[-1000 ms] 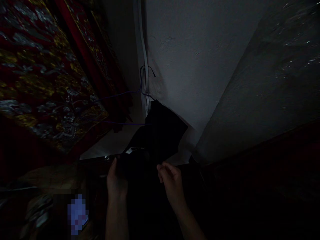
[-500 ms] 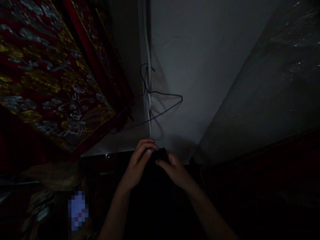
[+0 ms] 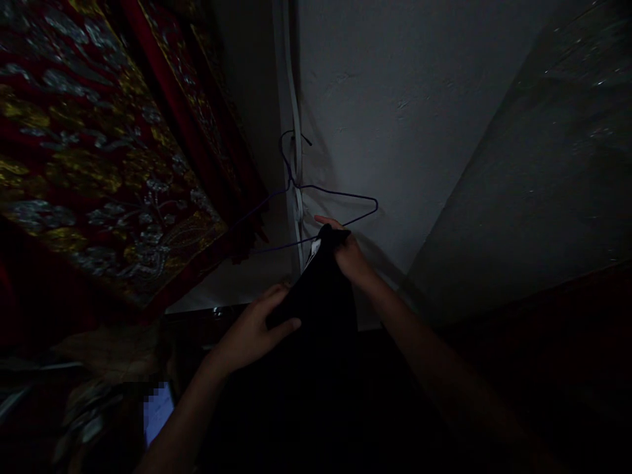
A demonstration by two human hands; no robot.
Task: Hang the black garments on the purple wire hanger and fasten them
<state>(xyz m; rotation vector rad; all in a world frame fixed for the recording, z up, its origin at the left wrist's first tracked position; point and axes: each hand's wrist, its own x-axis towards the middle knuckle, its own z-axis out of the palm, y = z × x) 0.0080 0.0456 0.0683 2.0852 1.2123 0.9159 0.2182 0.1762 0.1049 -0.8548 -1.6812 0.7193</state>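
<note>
A black garment (image 3: 320, 309) hangs between my hands; its exact kind is lost in the dark. A small white label (image 3: 315, 249) shows near its top edge. My left hand (image 3: 259, 326) grips the garment's left side, thumb on the front and fingers behind. Higher up, my right hand (image 3: 348, 253) holds the top edge, partly covered by the cloth, with one finger reaching out past it. Behind the garment's top, a dark wire hanger (image 3: 340, 193) hangs from a pale cord, and its lower bar passes behind the cloth.
A red cloth with gold and silver embroidery (image 3: 123, 171) hangs at the left. The pale cord (image 3: 296, 112) runs down along the grey wall (image 3: 395, 118). A lit screen (image 3: 158, 411) and dim, unclear items lie at the lower left. Shiny clear sheeting (image 3: 557, 151) covers the right.
My right hand has risen to the hanger's lower bar, lifting the garment's top edge. The left hand has shifted down and left along the cloth, and the white label has come into view.
</note>
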